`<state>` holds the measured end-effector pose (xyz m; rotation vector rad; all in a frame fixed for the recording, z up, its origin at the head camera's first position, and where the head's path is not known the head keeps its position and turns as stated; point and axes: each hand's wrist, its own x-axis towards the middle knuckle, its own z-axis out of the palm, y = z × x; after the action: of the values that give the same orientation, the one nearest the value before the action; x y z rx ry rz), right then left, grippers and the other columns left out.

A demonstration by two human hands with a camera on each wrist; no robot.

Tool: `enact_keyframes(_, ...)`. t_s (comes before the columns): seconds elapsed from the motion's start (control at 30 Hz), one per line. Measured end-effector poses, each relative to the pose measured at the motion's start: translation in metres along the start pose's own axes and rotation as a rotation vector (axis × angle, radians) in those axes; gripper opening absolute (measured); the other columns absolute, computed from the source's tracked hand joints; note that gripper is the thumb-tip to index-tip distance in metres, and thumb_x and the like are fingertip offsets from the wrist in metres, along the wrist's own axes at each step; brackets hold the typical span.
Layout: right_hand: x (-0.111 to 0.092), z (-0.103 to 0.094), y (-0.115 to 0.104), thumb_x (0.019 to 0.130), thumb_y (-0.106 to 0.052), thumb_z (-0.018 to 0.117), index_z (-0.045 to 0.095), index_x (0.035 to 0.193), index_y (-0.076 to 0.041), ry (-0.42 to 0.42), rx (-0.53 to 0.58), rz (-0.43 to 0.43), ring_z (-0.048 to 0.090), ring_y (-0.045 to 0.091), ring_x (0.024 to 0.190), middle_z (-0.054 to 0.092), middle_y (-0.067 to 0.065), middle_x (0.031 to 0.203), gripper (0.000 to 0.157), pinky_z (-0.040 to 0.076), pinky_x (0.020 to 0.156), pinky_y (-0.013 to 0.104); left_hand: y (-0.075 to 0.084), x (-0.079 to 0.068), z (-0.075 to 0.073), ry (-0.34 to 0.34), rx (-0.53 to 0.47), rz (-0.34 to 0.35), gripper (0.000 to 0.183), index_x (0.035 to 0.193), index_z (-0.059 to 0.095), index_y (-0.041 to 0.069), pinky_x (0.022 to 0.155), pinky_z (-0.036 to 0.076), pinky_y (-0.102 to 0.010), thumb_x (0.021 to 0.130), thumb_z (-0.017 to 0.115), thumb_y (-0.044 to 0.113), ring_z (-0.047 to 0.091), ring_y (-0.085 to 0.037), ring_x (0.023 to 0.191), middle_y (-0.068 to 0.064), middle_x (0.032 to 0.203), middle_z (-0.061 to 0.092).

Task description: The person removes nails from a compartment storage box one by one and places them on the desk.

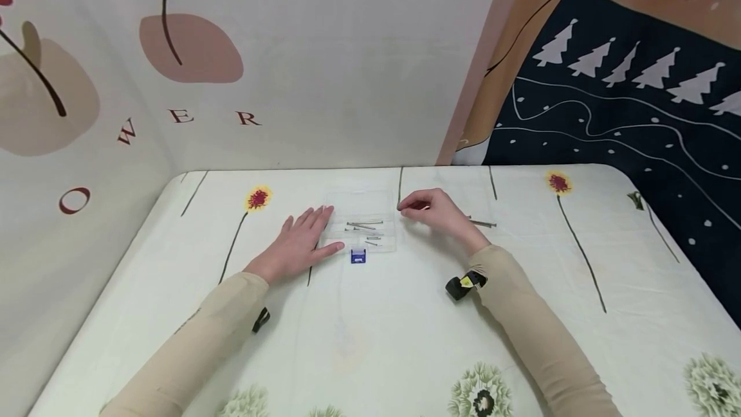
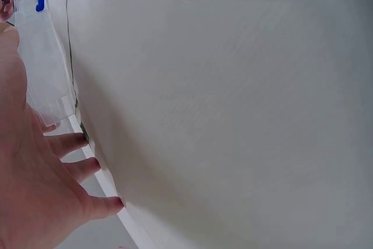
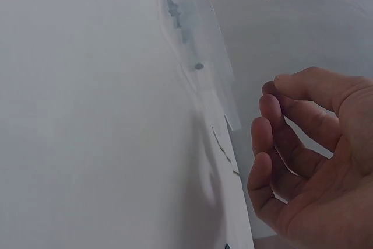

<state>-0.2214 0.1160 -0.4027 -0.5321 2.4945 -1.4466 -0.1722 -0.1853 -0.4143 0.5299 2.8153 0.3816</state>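
Observation:
A clear plastic box [image 1: 360, 202] with a blue latch [image 1: 358, 256] at its front lies on the table. Several metal nails or screws [image 1: 365, 222] show inside it. My left hand [image 1: 303, 237] is spread at the box's left side, fingers extended, thumb at the front left corner. To the right of the box hovers my right hand [image 1: 431, 208], thumb tip meeting the index fingertip and the other fingers curled. In the right wrist view nothing shows between the fingers [image 3: 265, 138]. Long nails [image 1: 482, 222] lie behind the right wrist, partly hidden by it.
A white cloth [image 1: 382, 333] with printed flowers covers the table. Behind it hangs a pale printed curtain [image 1: 347, 82], with a dark tree-patterned cloth [image 1: 608, 101] at the right. Camera straps [image 1: 466, 284] sit on my wrists.

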Motion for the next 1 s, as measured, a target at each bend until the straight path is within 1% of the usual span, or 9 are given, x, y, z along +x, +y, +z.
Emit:
enact_keyframes(0.3, 0.005, 0.021, -0.006, 0.090, -0.009, 0.066, 0.073, 0.103, -0.002, -0.027, -0.036, -0.067, 0.058, 0.019, 0.086, 0.067, 0.003, 0.092, 0.016, 0.047, 0.075, 0.031, 0.001, 0.000, -0.001, 0.010, 0.003, 0.009, 0.091, 0.155, 0.012, 0.007, 0.110, 0.004, -0.064, 0.092, 0.048, 0.063, 0.011, -0.039, 0.144, -0.017, 0.158, 0.017)
enact_keyframes(0.43, 0.007, 0.028, -0.009, 0.089, -0.008, 0.066, 0.073, 0.104, -0.003, -0.034, -0.034, -0.071, 0.058, 0.018, 0.085, 0.067, 0.004, 0.093, 0.017, 0.046, 0.072, 0.029, 0.002, -0.001, -0.002, 0.008, 0.002, 0.007, 0.091, 0.155, 0.013, 0.007, 0.110, 0.004, -0.064, 0.092, 0.048, 0.063, 0.011, -0.039, 0.144, -0.018, 0.158, 0.017)
enact_keyframes(0.5, 0.008, 0.030, -0.011, 0.089, -0.009, 0.066, 0.073, 0.103, -0.003, -0.037, -0.041, -0.080, 0.057, 0.019, 0.086, 0.067, 0.004, 0.095, 0.017, 0.046, 0.072, 0.029, 0.002, 0.000, -0.002, 0.006, 0.001, 0.004, 0.091, 0.155, 0.013, 0.007, 0.110, 0.004, -0.064, 0.092, 0.047, 0.063, 0.011, -0.039, 0.144, -0.018, 0.158, 0.017)
enact_keyframes(0.57, 0.009, 0.032, -0.012, 0.088, -0.009, 0.067, 0.074, 0.102, -0.005, -0.038, -0.056, -0.086, 0.056, 0.020, 0.089, 0.067, 0.004, 0.098, 0.016, 0.045, 0.075, 0.031, 0.001, 0.000, -0.002, 0.005, 0.002, 0.003, 0.091, 0.155, 0.012, 0.007, 0.110, 0.003, -0.064, 0.092, 0.047, 0.064, 0.011, -0.039, 0.144, -0.018, 0.158, 0.017)
enact_keyframes(0.67, 0.010, 0.036, -0.012, 0.087, -0.009, 0.068, 0.074, 0.100, -0.006, -0.043, -0.077, -0.107, 0.055, 0.023, 0.100, 0.065, 0.006, 0.105, 0.015, 0.043, 0.088, 0.038, 0.001, 0.000, -0.002, 0.005, 0.003, 0.003, 0.091, 0.155, 0.012, 0.007, 0.110, 0.003, -0.064, 0.092, 0.046, 0.064, 0.010, -0.039, 0.144, -0.018, 0.158, 0.017)
enact_keyframes(0.77, 0.011, 0.040, -0.012, 0.087, -0.010, 0.069, 0.075, 0.099, -0.007, -0.048, -0.101, -0.107, 0.048, 0.029, 0.114, 0.060, 0.010, 0.115, 0.014, 0.036, 0.098, 0.046, 0.000, 0.001, -0.002, 0.005, 0.003, 0.004, 0.092, 0.155, 0.012, 0.008, 0.110, 0.004, -0.064, 0.092, 0.046, 0.064, 0.011, -0.039, 0.144, -0.018, 0.158, 0.017)
enact_keyframes(0.83, 0.011, 0.042, -0.014, 0.087, -0.011, 0.069, 0.076, 0.099, -0.008, -0.051, -0.116, -0.104, 0.041, 0.032, 0.120, 0.055, 0.012, 0.121, 0.014, 0.033, 0.101, 0.050, 0.001, 0.001, -0.002, 0.004, 0.003, 0.004, 0.092, 0.156, 0.012, 0.008, 0.110, 0.004, -0.064, 0.092, 0.046, 0.065, 0.011, -0.038, 0.144, -0.017, 0.158, 0.017)
enact_keyframes(0.9, 0.011, 0.045, -0.015, 0.087, -0.013, 0.070, 0.076, 0.099, -0.010, -0.060, -0.140, -0.096, 0.035, 0.034, 0.123, 0.051, 0.012, 0.128, 0.014, 0.029, 0.101, 0.053, 0.000, 0.001, -0.002, 0.004, 0.003, 0.006, 0.092, 0.155, 0.012, 0.007, 0.110, 0.004, -0.064, 0.092, 0.045, 0.065, 0.011, -0.039, 0.144, -0.018, 0.158, 0.018)
enact_keyframes(1.0, 0.013, 0.048, -0.016, 0.087, -0.016, 0.070, 0.076, 0.101, -0.013, -0.088, -0.181, -0.114, 0.033, 0.035, 0.126, 0.048, 0.011, 0.134, 0.016, 0.026, 0.101, 0.056, 0.000, 0.000, -0.001, -0.001, 0.001, 0.000, 0.092, 0.156, 0.012, 0.008, 0.110, 0.004, -0.063, 0.092, 0.045, 0.065, 0.011, -0.038, 0.144, -0.017, 0.158, 0.017)
